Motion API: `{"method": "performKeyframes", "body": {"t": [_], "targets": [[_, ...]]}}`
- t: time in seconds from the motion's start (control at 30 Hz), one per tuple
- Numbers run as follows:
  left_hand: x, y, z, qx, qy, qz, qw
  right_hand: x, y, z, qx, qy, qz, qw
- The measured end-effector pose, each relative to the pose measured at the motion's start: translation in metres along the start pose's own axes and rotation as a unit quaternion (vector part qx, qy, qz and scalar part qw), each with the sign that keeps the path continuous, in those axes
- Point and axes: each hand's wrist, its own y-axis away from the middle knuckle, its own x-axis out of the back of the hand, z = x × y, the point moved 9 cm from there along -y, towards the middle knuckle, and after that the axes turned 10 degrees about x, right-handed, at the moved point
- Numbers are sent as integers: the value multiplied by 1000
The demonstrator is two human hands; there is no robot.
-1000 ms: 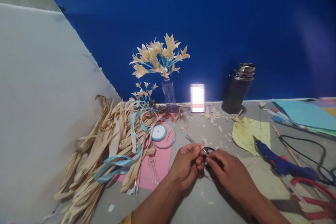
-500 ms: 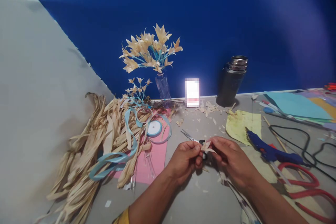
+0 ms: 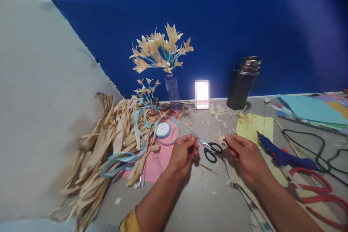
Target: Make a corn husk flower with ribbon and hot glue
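Note:
My right hand pinches a small pale husk petal piece at its fingertips. To its left, my left hand is closed with thumb and fingertips pressed together; whether anything tiny is in them I cannot make out. Between the two hands lies a pair of small scissors with black handles, blades pointing up and left toward my left fingertips. A thin husk strip and small scraps lie on the grey table below the scissors.
Left: dried husks, light blue ribbon, ribbon spool, pink paper. Back: husk flowers in a clear bottle, blurred bright screen, dark flask. Right: blue glue gun, red-handled scissors.
My hands were together at the pale husk piece; now they are apart, the piece staying with my right hand. The black-handled scissors show fully between them. The view has shifted slightly.

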Motion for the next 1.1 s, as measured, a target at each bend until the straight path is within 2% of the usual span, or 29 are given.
{"method": "performKeyframes", "body": {"t": [0.07,0.13,0.2,0.3,0.4,0.47,0.57,0.67,0.73,0.83,0.97,1.03,1.1], "targets": [[3,13,10,-18,11,-22,1000,12,-6,-3,26,65,37,997],[7,33,12,-34,-16,-52,998,16,-12,-7,46,135,38,989],[13,56,0,-15,-60,-74,995,16,-15,-10,57,205,20,977],[27,84,-30,48,-137,-82,986,20,-15,-17,72,303,24,950],[55,99,-38,40,-205,0,978,27,-10,-30,83,357,63,928],[75,106,-20,-28,-230,72,970,28,-4,-36,78,361,80,926],[95,119,18,-136,-281,142,939,21,2,-38,71,371,55,924],[100,126,53,-201,-386,167,885,7,5,-31,87,402,2,912],[92,123,70,-236,-497,163,819,-3,5,-23,111,428,-40,896],[70,101,78,-257,-625,149,722,-18,5,-6,148,483,-121,854],[40,62,81,-231,-730,145,627,-25,5,17,171,531,-189,808],[36,53,100,-214,-755,173,595,-25,5,25,182,541,-202,796],[48,55,137,-193,-759,263,563,-25,6,30,196,544,-214,787]]}}
